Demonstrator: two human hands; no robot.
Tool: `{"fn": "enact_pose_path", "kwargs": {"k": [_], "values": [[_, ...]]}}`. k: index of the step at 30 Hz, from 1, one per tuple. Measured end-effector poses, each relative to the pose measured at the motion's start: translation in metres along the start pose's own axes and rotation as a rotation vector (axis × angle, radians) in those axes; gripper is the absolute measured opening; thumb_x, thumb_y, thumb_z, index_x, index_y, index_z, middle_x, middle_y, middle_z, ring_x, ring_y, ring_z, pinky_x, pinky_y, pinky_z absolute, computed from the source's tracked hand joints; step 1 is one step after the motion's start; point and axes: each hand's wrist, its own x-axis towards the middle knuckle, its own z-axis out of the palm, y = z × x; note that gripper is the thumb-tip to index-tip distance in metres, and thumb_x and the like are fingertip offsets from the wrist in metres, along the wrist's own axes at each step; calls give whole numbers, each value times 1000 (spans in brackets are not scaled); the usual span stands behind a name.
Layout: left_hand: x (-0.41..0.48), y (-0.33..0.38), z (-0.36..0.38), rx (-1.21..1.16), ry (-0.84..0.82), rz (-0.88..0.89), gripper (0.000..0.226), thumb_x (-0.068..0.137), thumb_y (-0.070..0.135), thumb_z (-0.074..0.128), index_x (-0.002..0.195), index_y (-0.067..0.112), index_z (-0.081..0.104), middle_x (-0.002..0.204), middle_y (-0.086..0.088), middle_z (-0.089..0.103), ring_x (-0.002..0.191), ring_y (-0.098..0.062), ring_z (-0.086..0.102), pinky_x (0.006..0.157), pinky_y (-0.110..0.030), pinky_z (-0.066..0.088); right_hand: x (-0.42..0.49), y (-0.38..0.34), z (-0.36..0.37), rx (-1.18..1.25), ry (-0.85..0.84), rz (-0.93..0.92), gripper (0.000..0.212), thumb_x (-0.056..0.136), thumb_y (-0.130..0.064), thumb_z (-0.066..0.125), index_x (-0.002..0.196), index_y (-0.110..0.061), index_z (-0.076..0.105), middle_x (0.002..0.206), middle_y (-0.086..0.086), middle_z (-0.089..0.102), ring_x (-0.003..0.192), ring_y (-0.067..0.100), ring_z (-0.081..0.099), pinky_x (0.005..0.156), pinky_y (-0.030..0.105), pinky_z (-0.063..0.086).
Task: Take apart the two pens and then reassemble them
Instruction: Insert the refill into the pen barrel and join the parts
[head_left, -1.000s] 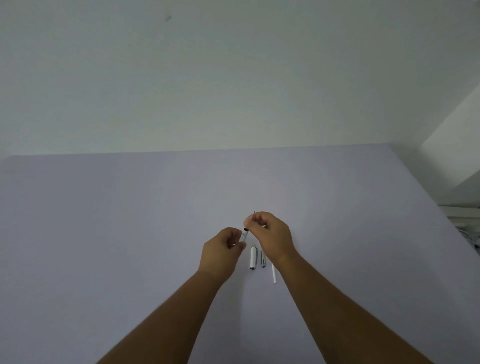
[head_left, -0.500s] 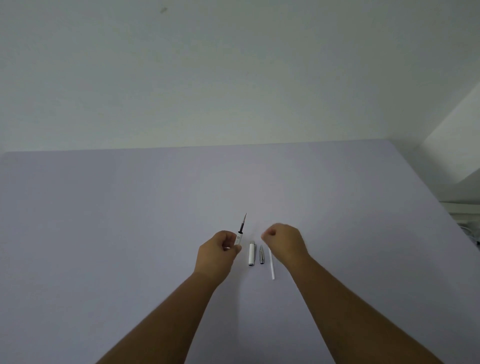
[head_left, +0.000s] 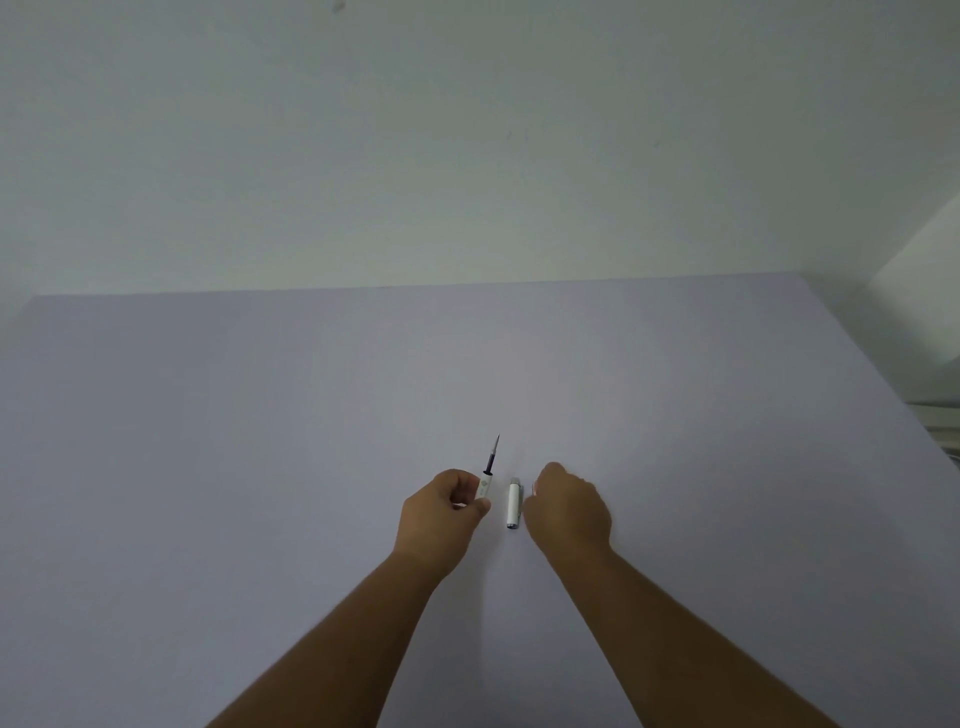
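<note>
My left hand (head_left: 444, 512) is closed round a white pen barrel (head_left: 484, 487). The pen's dark refill (head_left: 491, 460) sticks out of the barrel, pointing up and away from me. A white pen cap (head_left: 513, 506) lies on the table (head_left: 260, 415) between my hands. My right hand (head_left: 569, 512) rests just right of the cap with its fingers curled down onto the table. It covers the spot where a small grey tip piece and a thin white tube lay. Whether it holds either one is hidden.
The pale purple table runs back to a plain white wall. Its right edge (head_left: 883, 384) slants down toward me. Beyond that edge, white objects (head_left: 943, 421) sit at the frame's right border.
My hands came apart, leaving the pen with its bared refill in my left hand. My right hand dropped to the table and slid left over the grey tip piece and white tube.
</note>
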Motion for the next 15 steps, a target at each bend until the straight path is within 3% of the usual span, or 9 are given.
{"fn": "enact_pose_path", "kwargs": {"k": [3, 5, 7, 10, 15], "values": [[-1, -1, -2, 1, 4, 0, 7, 83, 22, 67, 89, 25, 63, 91, 0, 66, 72, -8, 57, 62, -18, 46, 1, -10, -15, 457, 72, 11, 23, 88, -24, 54, 108, -14, 62, 96, 6, 68, 90, 26, 62, 72, 30, 46], [-2, 0, -4, 5, 5, 1, 7, 83, 21, 66, 89, 24, 63, 90, -1, 65, 73, -11, 56, 63, -20, 46, 2, -20, -28, 767, 76, -5, 15, 89, -29, 55, 86, -20, 67, 69, -6, 66, 66, 18, 59, 61, 25, 46], [-3, 3, -4, 13, 4, 12, 8, 84, 21, 66, 90, 24, 62, 90, -1, 65, 76, -14, 57, 66, -22, 47, 4, -28, -44, 977, 42, 0, 16, 88, -30, 58, 74, -29, 66, 56, -15, 63, 57, 5, 52, 54, 17, 44], [-5, 11, -3, 12, -1, 28, 8, 84, 21, 66, 91, 23, 62, 91, -2, 66, 77, -16, 57, 65, -22, 46, 6, -34, -60, 1043, -16, -31, 19, 87, -27, 60, 71, -34, 66, 60, -26, 66, 63, 3, 55, 57, 15, 47], [-8, 23, -5, 9, -10, 59, 8, 84, 21, 65, 92, 22, 63, 89, -1, 65, 74, -15, 56, 64, -21, 46, 5, -34, -71, 1012, -40, -64, 27, 82, -25, 66, 57, -32, 69, 63, -21, 67, 67, 1, 58, 74, 24, 47]]}}
